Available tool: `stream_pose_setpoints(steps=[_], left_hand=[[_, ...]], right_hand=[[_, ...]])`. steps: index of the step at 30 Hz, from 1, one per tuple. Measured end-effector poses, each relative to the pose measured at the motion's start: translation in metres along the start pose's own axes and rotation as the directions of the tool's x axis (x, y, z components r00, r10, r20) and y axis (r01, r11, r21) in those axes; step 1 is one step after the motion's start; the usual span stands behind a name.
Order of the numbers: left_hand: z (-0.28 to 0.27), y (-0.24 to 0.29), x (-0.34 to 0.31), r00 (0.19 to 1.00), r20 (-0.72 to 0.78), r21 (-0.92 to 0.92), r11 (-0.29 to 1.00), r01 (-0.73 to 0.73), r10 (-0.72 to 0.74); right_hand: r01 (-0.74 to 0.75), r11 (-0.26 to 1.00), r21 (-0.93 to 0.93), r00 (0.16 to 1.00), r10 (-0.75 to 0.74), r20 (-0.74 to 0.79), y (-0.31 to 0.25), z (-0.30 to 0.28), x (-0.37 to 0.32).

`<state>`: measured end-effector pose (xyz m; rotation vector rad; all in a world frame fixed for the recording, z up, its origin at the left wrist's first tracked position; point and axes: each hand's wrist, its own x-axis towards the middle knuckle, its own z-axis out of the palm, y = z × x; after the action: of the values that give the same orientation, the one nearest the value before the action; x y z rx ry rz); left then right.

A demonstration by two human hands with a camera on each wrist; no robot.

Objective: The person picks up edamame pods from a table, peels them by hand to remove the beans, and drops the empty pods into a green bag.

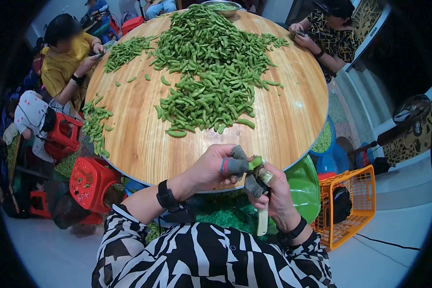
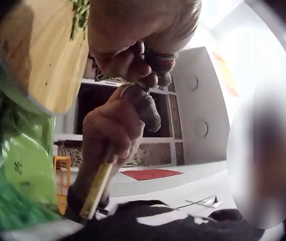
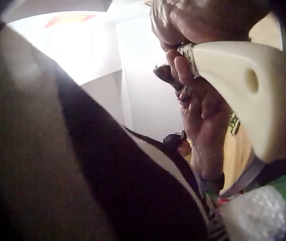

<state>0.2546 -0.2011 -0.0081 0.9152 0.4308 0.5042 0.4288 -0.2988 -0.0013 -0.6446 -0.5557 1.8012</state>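
In the head view my left hand [image 1: 209,165] and right hand [image 1: 279,194] meet over the table's near edge. Grey cloth covers [image 1: 236,165] wrap some fingertips of both hands. Between the hands sits a green soybean pod [image 1: 255,162], pinched by the left thumb and fingers. My right hand grips a tool by its cream handle [image 1: 262,222], which points down toward my body. The right wrist view shows a hole in that handle [image 3: 248,90]; the tool's working end is hidden by the fingers. The right thumb lies close against the pod.
A large heap of pods [image 1: 211,53] covers the middle of the round wooden table [image 1: 134,139]. Green plastic [image 1: 302,187] hangs below its near edge. An orange crate [image 1: 348,206] stands right, red stools [image 1: 89,182] left. Two people sit at the far sides, handling pods.
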Motion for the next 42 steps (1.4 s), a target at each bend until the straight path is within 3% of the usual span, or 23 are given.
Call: stream_pose_setpoints(steps=[3,4,5,6,8,11,12,14,15,17,18,20,23,25,26,27,29,30,32,33,35,38,42], left_hand=[[-0.005,-0.007,0.004,0.992,0.029,-0.200,0.972,0.125,-0.121],[-0.005,-0.007,0.005,0.982,-0.017,0.336,0.926,-0.174,0.191],[-0.005,-0.006,0.006,0.880,0.105,0.764,0.530,-0.370,0.463],[-0.004,-0.005,0.006,0.881,0.105,0.762,0.532,-0.370,0.462],[0.000,0.001,0.004,0.592,0.477,0.838,-0.132,-0.530,0.650],[0.004,0.007,-0.008,0.635,0.486,0.862,-0.209,-0.461,0.601],[0.001,0.006,-0.008,0.634,0.485,0.863,-0.210,-0.460,0.602],[-0.005,0.002,-0.006,0.713,0.365,0.852,0.093,-0.515,0.599],[-0.003,0.001,-0.007,0.712,0.365,0.852,0.093,-0.515,0.600],[0.003,-0.002,-0.008,0.834,0.090,0.716,0.546,-0.434,0.544],[0.004,0.002,-0.011,0.833,0.091,0.716,0.545,-0.435,0.546],[0.007,0.009,-0.017,0.979,-0.095,0.356,0.925,-0.135,0.179],[0.010,0.002,-0.017,0.977,-0.123,0.419,0.902,-0.105,0.171],[0.006,-0.005,-0.017,0.974,-0.094,0.526,0.841,-0.127,0.206],[0.005,-0.008,-0.018,0.970,-0.061,0.625,0.767,-0.148,0.237],[0.007,-0.009,-0.020,0.969,-0.060,0.625,0.766,-0.149,0.238],[0.011,-0.011,-0.023,0.930,0.048,0.789,0.557,-0.259,0.365],[0.013,-0.011,-0.024,0.930,0.048,0.789,0.557,-0.259,0.365],[0.018,-0.009,-0.026,0.908,0.073,0.814,0.501,-0.293,0.412],[0.019,-0.009,-0.026,0.905,0.082,0.814,0.496,-0.302,0.417],[0.021,-0.010,-0.028,0.931,0.085,0.836,0.483,-0.261,0.356],[0.024,-0.013,-0.031,0.943,0.106,0.845,0.471,-0.253,0.315],[0.027,-0.015,-0.032,0.945,0.141,0.858,0.439,-0.265,0.294]], right_hand=[[-0.023,0.997,0.075,0.999,0.026,-0.034,0.002,-0.004,0.001],[-0.033,0.994,0.100,0.997,0.040,-0.065,0.002,-0.005,0.002],[-0.032,0.995,0.098,0.997,0.039,-0.066,0.001,-0.004,0.002],[-0.044,0.992,0.118,0.996,0.053,-0.076,0.002,-0.003,0.002],[-0.061,0.989,0.133,0.994,0.073,-0.085,0.002,-0.003,0.001],[-0.121,0.984,0.133,0.991,0.128,-0.044,0.002,-0.002,0.001],[-0.111,0.987,0.114,0.991,0.119,-0.060,0.003,-0.001,0.001],[-0.103,0.990,0.094,0.991,0.110,-0.076,0.004,0.003,0.001],[-0.076,0.996,0.049,0.993,0.080,-0.084,0.004,0.005,0.002],[-0.047,0.999,-0.002,0.995,0.046,-0.089,0.002,0.009,0.002],[-0.026,0.997,-0.068,0.994,0.019,-0.109,0.001,0.011,0.001],[-0.008,0.991,-0.135,0.992,-0.009,-0.127,0.001,0.011,0.000],[0.007,0.976,-0.219,0.989,-0.039,-0.142,0.001,0.007,-0.001],[0.054,0.817,-0.575,0.973,-0.173,-0.155,0.002,0.000,-0.003],[0.054,0.817,-0.575,0.973,-0.173,-0.155,0.004,0.001,-0.002],[0.112,0.724,-0.680,0.946,-0.287,-0.149,0.005,0.003,0.000],[0.213,0.495,-0.842,0.870,-0.489,-0.068,0.011,0.000,0.007],[0.213,0.495,-0.843,0.870,-0.489,-0.067,0.011,0.000,0.008],[0.226,0.209,-0.951,0.820,-0.568,0.069,0.008,0.000,0.009],[0.228,0.201,-0.953,0.815,-0.574,0.074,0.005,0.001,0.010],[0.247,-0.020,-0.969,0.828,-0.515,0.222,-0.003,0.004,0.007],[0.242,-0.063,-0.968,0.869,-0.429,0.245,-0.003,-0.002,0.004],[0.211,0.025,-0.977,0.881,-0.438,0.179,0.002,-0.010,0.001]])
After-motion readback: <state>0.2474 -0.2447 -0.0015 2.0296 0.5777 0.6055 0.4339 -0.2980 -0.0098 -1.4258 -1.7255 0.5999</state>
